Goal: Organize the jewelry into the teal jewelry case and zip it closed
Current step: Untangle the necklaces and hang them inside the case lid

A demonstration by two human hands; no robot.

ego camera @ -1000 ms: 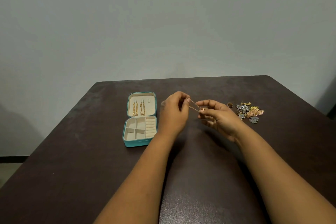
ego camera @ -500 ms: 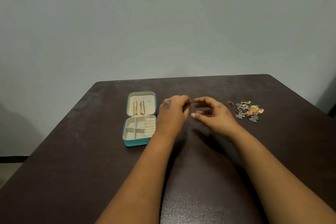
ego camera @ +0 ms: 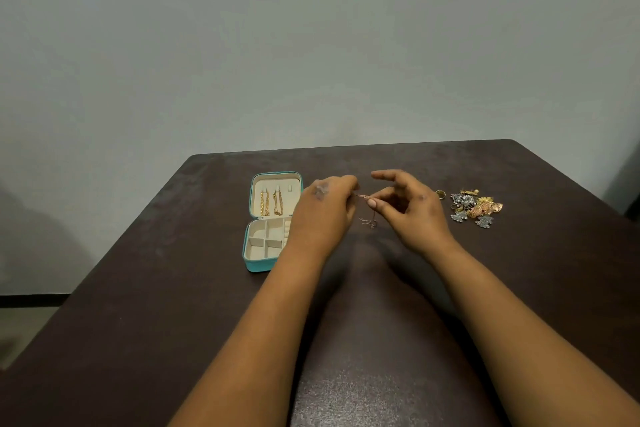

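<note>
A thin rose-gold chain [ego camera: 364,208] is pinched between the left hand [ego camera: 323,215] and the right hand [ego camera: 408,208] above the dark brown table [ego camera: 346,374] — its loose end dangling, clasp too small to read; the open teal jewelry case [ego camera: 266,222] lies just left, nearer the left hand, its right edge hidden behind it

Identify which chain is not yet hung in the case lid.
The thin chain pinched between both hands; the two gold chains already hang in the lid.

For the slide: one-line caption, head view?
Both hands pinch a thin chain beside the open teal case; loose jewelry pile waits.
</note>
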